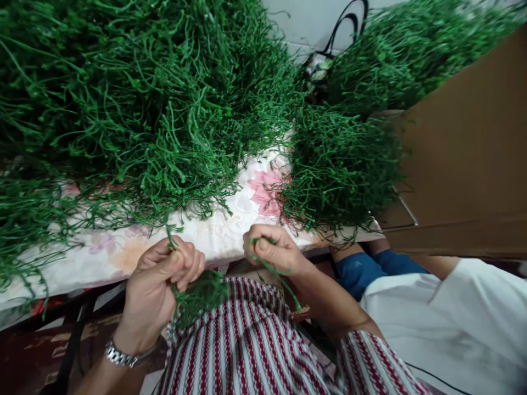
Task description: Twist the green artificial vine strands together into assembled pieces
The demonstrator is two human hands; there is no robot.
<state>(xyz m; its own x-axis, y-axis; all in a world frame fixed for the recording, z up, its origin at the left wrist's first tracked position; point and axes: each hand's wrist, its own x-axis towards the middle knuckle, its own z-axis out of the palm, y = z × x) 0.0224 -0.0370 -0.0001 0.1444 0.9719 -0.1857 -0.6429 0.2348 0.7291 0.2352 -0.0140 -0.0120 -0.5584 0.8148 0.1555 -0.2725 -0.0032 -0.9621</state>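
Observation:
My left hand [158,274] is closed, with a thin green artificial stem [170,237] pinched between thumb and fingers. Below it hangs a small blurred bunch of green sprigs [201,299], which seems to belong to the same hold. To the right, my right hand [274,249] is closed around another green artificial stem [293,293], whose knobby end hangs down past the wrist. Both hands are just over the near edge of the table, a short way apart. A large heap of the same green stems [164,104] lies beyond them on the floral tablecloth [230,225].
A second pile of stems [341,170] lies at right against a brown cardboard box [469,148]. Behind it are more stems [411,49] and a bag with black handles [319,66]. A person in a white shirt [444,318] sits close on my right.

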